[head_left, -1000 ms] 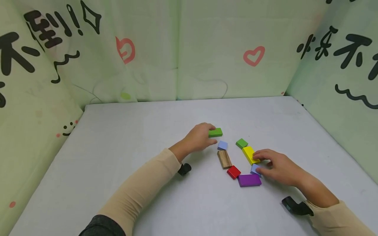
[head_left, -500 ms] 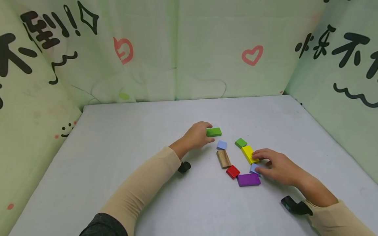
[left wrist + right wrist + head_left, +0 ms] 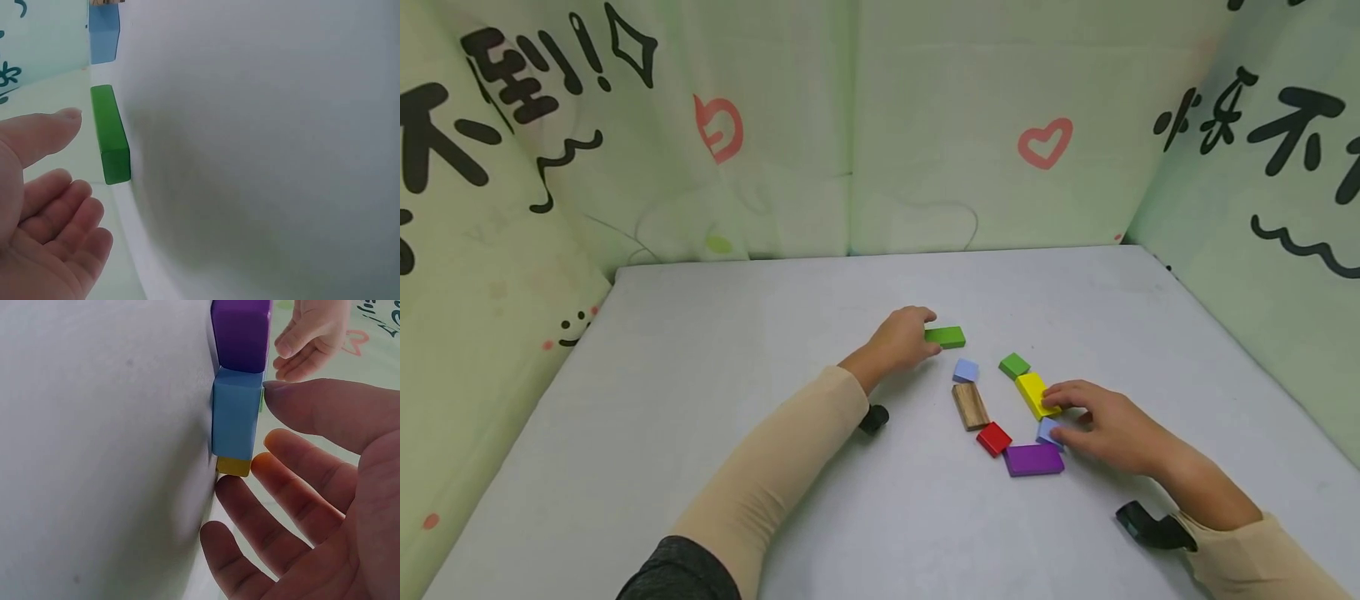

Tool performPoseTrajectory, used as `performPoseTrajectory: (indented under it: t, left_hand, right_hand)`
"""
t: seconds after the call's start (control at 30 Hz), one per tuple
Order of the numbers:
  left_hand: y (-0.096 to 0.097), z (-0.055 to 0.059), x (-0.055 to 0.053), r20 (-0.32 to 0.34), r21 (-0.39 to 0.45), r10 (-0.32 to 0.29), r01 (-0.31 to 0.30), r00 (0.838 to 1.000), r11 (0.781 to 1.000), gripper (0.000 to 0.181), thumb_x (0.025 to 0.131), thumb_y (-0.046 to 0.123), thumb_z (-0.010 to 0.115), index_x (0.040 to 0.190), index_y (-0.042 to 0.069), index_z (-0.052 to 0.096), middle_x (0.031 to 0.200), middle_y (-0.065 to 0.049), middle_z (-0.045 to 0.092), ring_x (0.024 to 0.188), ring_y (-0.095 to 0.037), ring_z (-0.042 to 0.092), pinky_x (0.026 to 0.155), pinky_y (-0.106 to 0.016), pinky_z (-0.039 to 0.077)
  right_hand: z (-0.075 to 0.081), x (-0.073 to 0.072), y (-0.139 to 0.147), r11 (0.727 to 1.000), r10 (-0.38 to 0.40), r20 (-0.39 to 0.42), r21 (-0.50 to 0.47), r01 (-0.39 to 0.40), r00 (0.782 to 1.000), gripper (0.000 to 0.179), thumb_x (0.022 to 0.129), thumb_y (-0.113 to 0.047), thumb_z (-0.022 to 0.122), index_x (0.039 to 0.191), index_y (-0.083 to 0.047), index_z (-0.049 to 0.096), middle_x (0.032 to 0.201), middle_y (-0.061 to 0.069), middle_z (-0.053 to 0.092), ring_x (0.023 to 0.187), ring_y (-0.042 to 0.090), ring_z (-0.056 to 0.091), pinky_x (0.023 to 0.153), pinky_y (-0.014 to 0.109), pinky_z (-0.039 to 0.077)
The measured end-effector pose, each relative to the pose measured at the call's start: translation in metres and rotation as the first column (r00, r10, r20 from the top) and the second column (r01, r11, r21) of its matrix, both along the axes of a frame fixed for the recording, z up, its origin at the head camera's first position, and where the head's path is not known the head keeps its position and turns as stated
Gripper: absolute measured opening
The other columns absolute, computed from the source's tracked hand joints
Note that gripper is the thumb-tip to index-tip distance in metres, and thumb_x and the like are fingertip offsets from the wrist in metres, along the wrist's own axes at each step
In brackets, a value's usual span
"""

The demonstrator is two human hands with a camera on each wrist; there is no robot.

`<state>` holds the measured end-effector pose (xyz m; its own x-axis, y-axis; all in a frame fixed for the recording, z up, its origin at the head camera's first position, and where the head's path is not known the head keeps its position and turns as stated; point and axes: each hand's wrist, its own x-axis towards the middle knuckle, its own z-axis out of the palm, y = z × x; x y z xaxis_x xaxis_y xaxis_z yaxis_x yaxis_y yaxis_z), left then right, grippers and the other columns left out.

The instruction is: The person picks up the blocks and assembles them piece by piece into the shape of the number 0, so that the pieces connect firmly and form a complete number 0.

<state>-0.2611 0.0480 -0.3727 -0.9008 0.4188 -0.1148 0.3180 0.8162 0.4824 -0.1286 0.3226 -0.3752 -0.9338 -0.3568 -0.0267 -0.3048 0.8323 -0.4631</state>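
A long green block lies at the far end of a curved row of blocks in the head view. Beside its left end my left hand hovers, thumb and fingers spread apart; the left wrist view shows a gap between them and the green block. On the row's right side my right hand rests with loosely bent fingers. Its fingertips are at the yellow block, and its thumb is right at the blue block, also seen as a blue block in the right wrist view.
The row also has a light blue block, a wooden block, a red block, a purple block and a small green block. All lie on a white table enclosed by printed curtains.
My left hand has drawn back a little to the left from the long green block, showing more of its left end. The right hand and the blocks stay put.
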Motion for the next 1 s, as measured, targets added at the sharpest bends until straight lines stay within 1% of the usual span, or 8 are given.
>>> performPoseTrajectory:
  t: [0.27, 0.5, 0.73, 1.0]
  left_hand:
    - [0.002, -0.001, -0.005, 0.021, -0.034, -0.008, 0.009, 1.0, 0.999, 0.055, 0.096, 0.026, 0.07, 0.145, 0.008, 0.052, 0.143, -0.007, 0.054, 0.129, -0.02, 0.05, 0.105, -0.031, 0.04]
    - [0.002, -0.002, -0.008, 0.018, -0.025, -0.017, 0.018, 1.0, 1.0, 0.052, 0.096, 0.025, 0.07, 0.142, 0.006, 0.054, 0.139, -0.007, 0.057, 0.126, -0.02, 0.052, 0.104, -0.031, 0.041]
    - [0.002, -0.003, -0.011, 0.029, -0.021, -0.006, 0.006, 1.0, 1.0, 0.049, 0.097, 0.024, 0.069, 0.14, 0.006, 0.056, 0.136, -0.006, 0.06, 0.123, -0.018, 0.054, 0.103, -0.031, 0.042]
    - [0.003, -0.003, -0.011, 0.026, 0.007, -0.009, 0.009, 1.0, 1.0, 0.043, 0.098, 0.022, 0.067, 0.136, 0.005, 0.059, 0.131, -0.006, 0.062, 0.117, -0.017, 0.056, 0.1, -0.03, 0.044]
  right_hand:
    - [-0.002, 0.0, 0.001, 1.0, -0.001, 0.004, -0.006, 0.001, 1.0, 0.037, 0.087, -0.014, 0.077, 0.12, -0.002, 0.066, 0.13, 0.018, 0.058, 0.113, 0.035, 0.06, 0.086, 0.046, 0.055]
    - [-0.001, 0.0, 0.001, 1.0, 0.006, -0.012, 0.001, -0.006, 1.0, 0.036, 0.087, -0.014, 0.076, 0.12, -0.002, 0.067, 0.129, 0.018, 0.059, 0.112, 0.035, 0.06, 0.086, 0.046, 0.055]
    - [-0.001, 0.0, 0.0, 1.0, 0.0, -0.008, 0.006, 0.0, 1.0, 0.037, 0.087, -0.014, 0.076, 0.12, -0.002, 0.067, 0.129, 0.018, 0.059, 0.113, 0.036, 0.06, 0.086, 0.047, 0.055]
    - [-0.002, 0.0, 0.001, 1.0, -0.003, -0.006, 0.0, 0.003, 1.0, 0.037, 0.087, -0.014, 0.076, 0.12, -0.002, 0.067, 0.129, 0.018, 0.059, 0.113, 0.035, 0.06, 0.086, 0.046, 0.055]
